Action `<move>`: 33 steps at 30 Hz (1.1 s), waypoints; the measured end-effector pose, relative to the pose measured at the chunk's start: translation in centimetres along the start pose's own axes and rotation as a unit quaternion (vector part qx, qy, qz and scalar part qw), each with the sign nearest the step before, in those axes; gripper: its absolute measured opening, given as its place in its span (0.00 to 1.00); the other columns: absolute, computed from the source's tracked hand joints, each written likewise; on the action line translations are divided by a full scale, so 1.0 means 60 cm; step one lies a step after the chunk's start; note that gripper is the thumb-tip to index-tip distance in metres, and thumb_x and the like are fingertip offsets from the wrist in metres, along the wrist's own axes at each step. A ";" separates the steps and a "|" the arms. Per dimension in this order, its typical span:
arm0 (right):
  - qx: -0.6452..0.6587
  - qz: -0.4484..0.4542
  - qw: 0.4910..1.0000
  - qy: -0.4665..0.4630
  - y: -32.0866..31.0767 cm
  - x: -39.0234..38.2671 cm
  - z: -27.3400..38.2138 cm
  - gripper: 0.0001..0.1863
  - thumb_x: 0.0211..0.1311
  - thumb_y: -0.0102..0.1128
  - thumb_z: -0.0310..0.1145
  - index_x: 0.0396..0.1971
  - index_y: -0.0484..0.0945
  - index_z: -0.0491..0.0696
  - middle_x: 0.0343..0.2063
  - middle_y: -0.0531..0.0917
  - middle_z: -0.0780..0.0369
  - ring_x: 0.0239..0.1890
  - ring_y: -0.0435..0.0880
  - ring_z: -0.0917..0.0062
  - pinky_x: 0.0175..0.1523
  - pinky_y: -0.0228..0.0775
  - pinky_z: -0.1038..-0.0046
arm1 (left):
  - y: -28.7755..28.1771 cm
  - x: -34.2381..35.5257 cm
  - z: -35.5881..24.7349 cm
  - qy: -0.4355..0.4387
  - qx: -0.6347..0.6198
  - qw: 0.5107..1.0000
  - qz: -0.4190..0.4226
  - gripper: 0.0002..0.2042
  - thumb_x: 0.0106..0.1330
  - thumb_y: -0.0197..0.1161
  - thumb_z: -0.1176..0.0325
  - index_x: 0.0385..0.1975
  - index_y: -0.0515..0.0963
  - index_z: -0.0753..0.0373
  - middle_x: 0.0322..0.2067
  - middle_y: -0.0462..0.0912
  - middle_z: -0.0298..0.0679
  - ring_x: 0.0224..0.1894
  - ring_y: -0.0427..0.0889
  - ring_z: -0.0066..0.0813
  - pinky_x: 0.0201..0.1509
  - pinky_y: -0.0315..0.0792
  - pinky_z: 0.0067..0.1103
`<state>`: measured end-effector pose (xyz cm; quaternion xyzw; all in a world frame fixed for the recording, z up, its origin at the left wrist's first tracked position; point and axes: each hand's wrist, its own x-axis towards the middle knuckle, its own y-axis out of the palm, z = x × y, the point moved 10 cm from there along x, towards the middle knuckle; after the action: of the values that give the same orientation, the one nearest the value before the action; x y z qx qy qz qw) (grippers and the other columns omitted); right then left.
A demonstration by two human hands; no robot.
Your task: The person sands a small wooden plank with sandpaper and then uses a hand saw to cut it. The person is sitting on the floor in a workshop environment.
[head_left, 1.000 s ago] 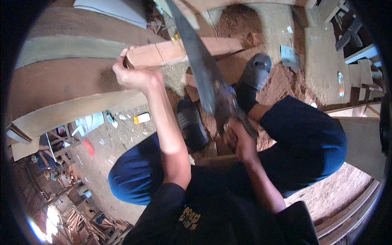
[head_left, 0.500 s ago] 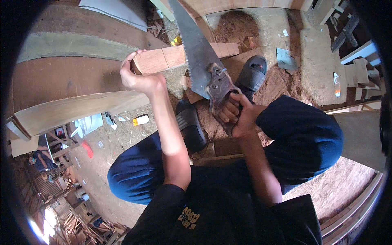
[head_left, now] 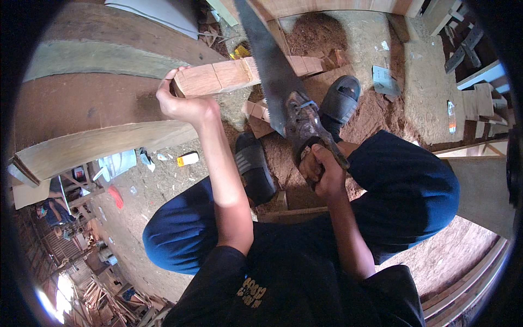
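Note:
A pale wooden block, marked with crosswise lines, stretches rightward from my left hand. That hand is closed around its left end, fingers over the far side. My right hand is wrapped around the dark, worn handle of a handsaw. The grey blade slants up and away across the block, toothed edge facing left, and covers part of the wood. Whether the teeth touch the wood I cannot tell. Small wood pieces lie on the ground below the block.
Sandals on my feet rest amid reddish sawdust. Large wooden boards stand at the left. A flat grey piece lies at the right, and a yellow-and-white container on the floor. Scrap wood is piled at lower left.
The handsaw has shifted rightward along the block, and its blade now looks narrower, turned more on edge. My right hand moved slightly right and down. My left hand keeps its hold on the block.

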<state>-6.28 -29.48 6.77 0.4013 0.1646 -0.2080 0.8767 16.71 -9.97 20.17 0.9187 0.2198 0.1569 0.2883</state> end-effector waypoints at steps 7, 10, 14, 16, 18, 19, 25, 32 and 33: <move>-0.131 -0.040 0.991 -0.006 0.012 -0.006 0.027 0.08 0.63 0.51 0.29 0.24 0.68 0.47 0.12 0.61 0.70 0.11 0.58 0.84 0.18 0.51 0.76 | 0.010 -0.003 -0.005 0.018 0.030 0.999 0.007 0.12 0.56 0.48 0.66 0.27 0.73 0.69 0.27 0.76 0.48 0.31 0.77 0.38 0.39 0.74 0.30; -0.192 -0.077 0.978 0.002 0.007 -0.039 0.027 0.07 0.63 0.52 0.30 0.25 0.69 0.47 0.13 0.63 0.70 0.12 0.59 0.85 0.17 0.51 0.76 | 0.005 0.014 0.011 -0.022 -0.024 0.999 -0.010 0.12 0.56 0.48 0.66 0.26 0.73 0.69 0.26 0.76 0.47 0.31 0.77 0.38 0.39 0.74 0.30; -0.100 -0.064 0.992 0.033 0.008 -0.025 0.013 0.08 0.64 0.53 0.31 0.25 0.70 0.49 0.14 0.64 0.71 0.12 0.59 0.87 0.17 0.50 0.78 | 0.019 0.001 0.003 -0.008 -0.001 1.000 0.022 0.12 0.56 0.48 0.65 0.27 0.74 0.69 0.26 0.76 0.46 0.31 0.77 0.38 0.39 0.74 0.30; -0.084 -0.052 0.994 -0.038 0.046 0.006 0.066 0.10 0.64 0.53 0.32 0.23 0.69 0.49 0.14 0.64 0.71 0.12 0.59 0.87 0.17 0.50 0.77 | 0.026 -0.012 0.002 0.000 0.004 0.999 0.047 0.12 0.56 0.48 0.65 0.27 0.73 0.70 0.26 0.76 0.47 0.31 0.77 0.38 0.39 0.74 0.30; -0.092 -0.078 0.992 -0.032 0.050 0.000 0.056 0.11 0.65 0.53 0.32 0.22 0.68 0.49 0.13 0.63 0.71 0.12 0.59 0.86 0.17 0.50 0.77 | 0.028 -0.015 0.007 -0.006 0.000 0.999 0.054 0.12 0.56 0.49 0.65 0.28 0.73 0.70 0.27 0.76 0.47 0.31 0.77 0.38 0.39 0.74 0.30; -0.095 -0.085 0.991 -0.031 0.051 -0.003 0.056 0.11 0.65 0.52 0.33 0.22 0.68 0.49 0.13 0.63 0.70 0.11 0.59 0.86 0.17 0.50 0.77 | 0.033 -0.012 0.005 -0.003 -0.003 0.998 0.058 0.12 0.56 0.49 0.65 0.28 0.73 0.70 0.27 0.76 0.47 0.31 0.77 0.38 0.39 0.74 0.30; -0.114 -0.100 0.988 0.033 -0.003 -0.043 -0.002 0.12 0.65 0.52 0.33 0.21 0.67 0.50 0.11 0.63 0.69 0.11 0.60 0.83 0.17 0.51 0.76 | -0.006 0.003 0.005 -0.017 -0.018 1.000 0.000 0.12 0.56 0.49 0.65 0.27 0.74 0.69 0.26 0.76 0.46 0.31 0.78 0.38 0.38 0.74 0.30; -0.102 -0.074 0.991 0.047 0.009 -0.023 -0.001 0.08 0.63 0.53 0.33 0.25 0.70 0.50 0.14 0.65 0.71 0.12 0.61 0.84 0.17 0.49 0.79 | 0.009 0.024 0.010 -0.016 -0.009 1.000 0.019 0.13 0.55 0.49 0.65 0.27 0.74 0.69 0.26 0.77 0.47 0.31 0.78 0.38 0.39 0.73 0.29; -0.112 -0.085 0.989 0.041 -0.003 -0.043 -0.002 0.07 0.63 0.53 0.33 0.25 0.71 0.50 0.14 0.65 0.71 0.13 0.61 0.85 0.17 0.50 0.79 | 0.001 0.024 0.015 -0.027 -0.012 1.000 0.002 0.12 0.55 0.49 0.65 0.26 0.74 0.69 0.26 0.77 0.47 0.31 0.78 0.37 0.39 0.73 0.29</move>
<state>-8.60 -28.92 7.74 0.2931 0.2563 -0.2457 0.8877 18.34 -9.72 19.77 0.9194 0.2085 0.1347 0.3050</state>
